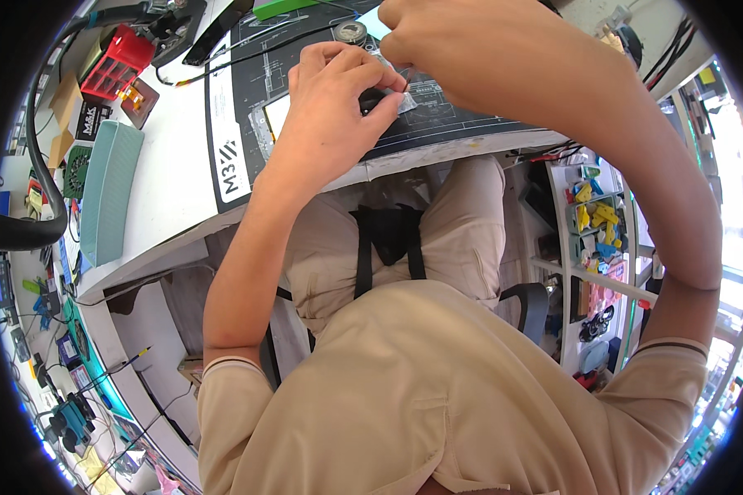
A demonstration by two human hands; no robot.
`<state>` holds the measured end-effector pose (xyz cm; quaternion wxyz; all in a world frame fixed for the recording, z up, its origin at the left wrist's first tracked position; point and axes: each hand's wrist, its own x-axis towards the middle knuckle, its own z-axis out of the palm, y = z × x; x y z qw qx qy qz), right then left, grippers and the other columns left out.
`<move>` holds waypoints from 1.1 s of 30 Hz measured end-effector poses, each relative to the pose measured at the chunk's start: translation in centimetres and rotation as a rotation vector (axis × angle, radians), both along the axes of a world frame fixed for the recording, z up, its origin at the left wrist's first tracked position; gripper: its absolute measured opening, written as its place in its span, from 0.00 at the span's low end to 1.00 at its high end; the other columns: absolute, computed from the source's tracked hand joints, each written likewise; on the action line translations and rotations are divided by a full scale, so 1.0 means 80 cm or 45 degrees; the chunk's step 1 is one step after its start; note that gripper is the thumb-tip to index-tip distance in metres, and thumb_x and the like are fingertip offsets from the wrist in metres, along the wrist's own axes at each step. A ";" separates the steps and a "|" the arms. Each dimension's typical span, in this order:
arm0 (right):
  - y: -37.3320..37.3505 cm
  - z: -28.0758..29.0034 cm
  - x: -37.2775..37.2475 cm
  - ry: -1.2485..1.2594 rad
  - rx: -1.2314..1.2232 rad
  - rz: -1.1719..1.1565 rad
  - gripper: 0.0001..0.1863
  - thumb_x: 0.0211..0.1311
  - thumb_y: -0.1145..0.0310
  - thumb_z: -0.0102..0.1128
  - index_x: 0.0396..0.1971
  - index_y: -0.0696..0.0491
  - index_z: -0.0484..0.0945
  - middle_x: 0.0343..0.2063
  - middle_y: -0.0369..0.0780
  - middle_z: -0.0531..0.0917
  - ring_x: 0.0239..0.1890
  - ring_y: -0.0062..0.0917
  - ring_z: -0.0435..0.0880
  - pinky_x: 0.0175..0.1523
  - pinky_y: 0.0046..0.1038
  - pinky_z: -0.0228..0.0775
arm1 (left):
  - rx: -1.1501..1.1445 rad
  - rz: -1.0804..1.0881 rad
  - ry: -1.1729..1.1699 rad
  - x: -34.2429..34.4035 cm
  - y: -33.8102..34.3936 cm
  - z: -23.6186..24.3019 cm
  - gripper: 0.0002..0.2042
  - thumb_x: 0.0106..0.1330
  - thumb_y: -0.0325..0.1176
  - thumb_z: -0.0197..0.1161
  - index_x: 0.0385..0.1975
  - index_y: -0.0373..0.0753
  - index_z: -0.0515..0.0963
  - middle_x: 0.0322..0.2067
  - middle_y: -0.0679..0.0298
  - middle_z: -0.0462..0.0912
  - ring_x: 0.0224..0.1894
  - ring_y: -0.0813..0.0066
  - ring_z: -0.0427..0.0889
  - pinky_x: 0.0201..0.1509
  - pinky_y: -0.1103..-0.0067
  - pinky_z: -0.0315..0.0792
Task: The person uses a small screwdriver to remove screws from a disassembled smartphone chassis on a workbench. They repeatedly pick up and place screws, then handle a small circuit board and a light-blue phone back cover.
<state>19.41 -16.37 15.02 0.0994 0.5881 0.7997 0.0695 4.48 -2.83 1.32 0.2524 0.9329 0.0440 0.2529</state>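
My left hand is over the dark mat, its thumb and fingertips curled toward each other by a thin reddish wire end. What they pinch is too small to make out. My right hand is closed like a fist just right of it, and the picture's upper edge and the hand itself hide what it holds. Under the left palm a dark rounded thing shows in part. A flat white panel in clear wrapping lies beside the left wrist. Beyond the left fingers stands a small round tin.
The black printed mat covers the white desk. A teal tray, a red slotted holder and a black cable lie to the left. Shelves with colourful parts stand right of my legs.
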 end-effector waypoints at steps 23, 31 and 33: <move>0.020 -0.015 -0.016 0.047 -0.124 -0.120 0.11 0.63 0.70 0.65 0.40 0.59 0.89 0.46 0.46 0.87 0.53 0.38 0.84 0.55 0.34 0.81 | 0.060 -0.035 -0.019 -0.015 0.008 -0.016 0.10 0.68 0.30 0.66 0.46 0.46 0.91 0.47 0.69 0.85 0.65 0.57 0.70 0.73 0.60 0.62; 0.030 -0.002 -0.018 0.064 -0.252 -0.196 0.10 0.58 0.71 0.67 0.36 0.59 0.89 0.36 0.49 0.90 0.38 0.42 0.92 0.43 0.38 0.85 | 0.146 -0.026 0.096 -0.023 0.007 -0.007 0.13 0.70 0.36 0.71 0.52 0.42 0.86 0.63 0.66 0.79 0.70 0.52 0.67 0.75 0.59 0.61; 0.026 0.003 -0.015 0.063 -0.205 -0.120 0.09 0.56 0.72 0.67 0.35 0.60 0.89 0.35 0.49 0.90 0.37 0.43 0.92 0.43 0.38 0.85 | 0.166 -0.014 0.063 -0.025 0.009 -0.009 0.13 0.69 0.36 0.71 0.53 0.47 0.87 0.57 0.66 0.80 0.68 0.55 0.69 0.73 0.59 0.62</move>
